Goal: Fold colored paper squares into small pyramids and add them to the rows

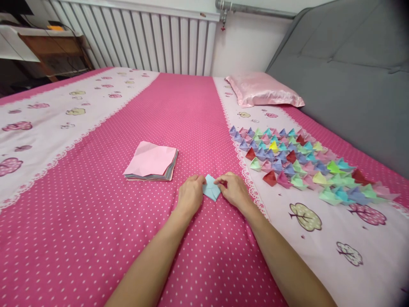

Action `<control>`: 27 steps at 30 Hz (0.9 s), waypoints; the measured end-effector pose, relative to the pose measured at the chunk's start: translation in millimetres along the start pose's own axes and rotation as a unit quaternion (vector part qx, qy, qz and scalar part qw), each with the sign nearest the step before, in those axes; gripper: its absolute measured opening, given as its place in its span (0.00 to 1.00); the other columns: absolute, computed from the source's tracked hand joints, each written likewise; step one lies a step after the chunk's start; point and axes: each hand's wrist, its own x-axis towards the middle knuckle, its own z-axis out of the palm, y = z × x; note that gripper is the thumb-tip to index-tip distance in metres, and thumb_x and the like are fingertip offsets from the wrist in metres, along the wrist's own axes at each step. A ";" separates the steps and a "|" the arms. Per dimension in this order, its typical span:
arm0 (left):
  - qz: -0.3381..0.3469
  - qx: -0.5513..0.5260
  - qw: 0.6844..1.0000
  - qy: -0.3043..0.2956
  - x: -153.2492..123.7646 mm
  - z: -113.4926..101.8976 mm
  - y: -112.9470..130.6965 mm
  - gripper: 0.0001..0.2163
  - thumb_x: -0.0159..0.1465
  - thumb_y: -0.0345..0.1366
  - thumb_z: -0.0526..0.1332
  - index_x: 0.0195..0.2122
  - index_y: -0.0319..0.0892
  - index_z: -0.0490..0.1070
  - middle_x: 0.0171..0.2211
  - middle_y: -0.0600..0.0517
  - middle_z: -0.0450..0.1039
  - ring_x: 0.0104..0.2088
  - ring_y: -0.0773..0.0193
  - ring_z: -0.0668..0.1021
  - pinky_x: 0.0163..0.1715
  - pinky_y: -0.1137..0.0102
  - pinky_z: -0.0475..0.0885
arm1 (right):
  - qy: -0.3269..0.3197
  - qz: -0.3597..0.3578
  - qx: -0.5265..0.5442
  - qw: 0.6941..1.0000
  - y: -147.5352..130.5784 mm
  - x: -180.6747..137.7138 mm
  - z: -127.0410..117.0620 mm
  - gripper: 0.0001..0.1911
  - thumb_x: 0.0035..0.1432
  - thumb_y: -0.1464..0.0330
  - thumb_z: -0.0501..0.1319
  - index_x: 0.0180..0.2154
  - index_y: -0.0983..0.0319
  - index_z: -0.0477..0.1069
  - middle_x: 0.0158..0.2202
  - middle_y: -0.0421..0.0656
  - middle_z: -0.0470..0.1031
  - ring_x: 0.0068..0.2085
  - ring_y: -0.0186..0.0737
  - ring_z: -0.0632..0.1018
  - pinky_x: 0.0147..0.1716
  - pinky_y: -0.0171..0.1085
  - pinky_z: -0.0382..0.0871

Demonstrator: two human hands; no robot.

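A small light blue folded paper [211,188] lies on the pink dotted bedspread [128,238], held between both hands. My left hand [191,195] presses its left edge with curled fingers. My right hand [232,189] pinches its upper right edge. A stack of square papers [151,162] with a pink sheet on top lies just left of and beyond my left hand. Several folded paper boats [300,164] in many colours are laid out in rows to the right of my right hand.
A pink satin pillow [262,89] lies at the far right by a grey padded headboard [351,76]. A white radiator [147,38] runs along the far wall. A wooden piece of furniture [54,49] stands at the far left.
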 end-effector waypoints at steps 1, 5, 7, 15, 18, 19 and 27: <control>0.011 -0.013 1.000 -0.004 0.1 1.2 0.0 0.10 0.61 0.29 0.50 0.39 0.45 0.69 0.37 0.50 0.73 0.38 0.63 0.74 0.34 0.71 0.65 | -0.006 0.002 0.005 1.000 -0.7 0.2 0.6 0.10 0.50 0.74 0.57 0.32 0.58 0.76 0.31 0.42 0.74 0.31 0.36 0.73 0.33 0.34 0.65; -0.010 -0.031 0.999 0.001 0.7 4.9 2.7 0.09 0.61 0.34 0.53 0.39 0.44 0.69 0.37 0.49 0.74 0.37 0.61 0.75 0.34 0.71 0.65 | -0.010 0.032 0.016 0.999 -4.1 0.4 3.6 0.08 0.48 0.68 0.61 0.31 0.58 0.77 0.31 0.42 0.76 0.31 0.38 0.75 0.33 0.36 0.66; -0.034 -0.027 0.999 0.001 1.4 5.3 5.2 0.08 0.60 0.36 0.54 0.39 0.44 0.69 0.37 0.48 0.74 0.38 0.60 0.75 0.34 0.70 0.66 | 0.000 0.043 0.014 0.999 -5.6 0.1 5.5 0.08 0.46 0.65 0.63 0.31 0.59 0.77 0.32 0.42 0.77 0.32 0.39 0.75 0.33 0.36 0.67; -0.071 -0.036 0.997 -0.006 4.8 5.3 10.0 0.09 0.58 0.40 0.56 0.37 0.44 0.70 0.36 0.49 0.75 0.37 0.58 0.76 0.33 0.69 0.67 | 0.019 0.058 -0.006 0.998 -9.1 -1.8 11.4 0.08 0.45 0.61 0.63 0.29 0.58 0.74 0.31 0.42 0.75 0.32 0.39 0.74 0.31 0.36 0.65; -0.069 -0.036 0.997 0.001 5.2 6.8 9.6 0.09 0.57 0.38 0.56 0.37 0.44 0.70 0.36 0.49 0.75 0.36 0.58 0.76 0.33 0.69 0.67 | 0.016 0.068 -0.007 0.998 -9.9 -1.9 11.5 0.07 0.45 0.64 0.63 0.29 0.58 0.73 0.30 0.41 0.73 0.32 0.38 0.73 0.30 0.36 0.64; -0.068 -0.036 0.997 0.003 5.2 7.1 9.2 0.08 0.57 0.36 0.56 0.37 0.44 0.70 0.35 0.49 0.75 0.36 0.58 0.76 0.33 0.69 0.67 | 0.014 0.072 -0.005 0.997 -9.8 -1.7 11.4 0.06 0.45 0.65 0.63 0.29 0.58 0.73 0.30 0.41 0.73 0.32 0.38 0.73 0.30 0.35 0.64; -0.060 -0.082 0.995 -0.018 8.2 4.1 4.2 0.13 0.53 0.26 0.53 0.37 0.43 0.73 0.32 0.48 0.76 0.33 0.60 0.76 0.34 0.69 0.67 | -0.004 0.070 0.044 0.997 4.1 2.9 10.0 0.09 0.43 0.73 0.58 0.29 0.59 0.74 0.26 0.39 0.72 0.29 0.36 0.72 0.29 0.33 0.63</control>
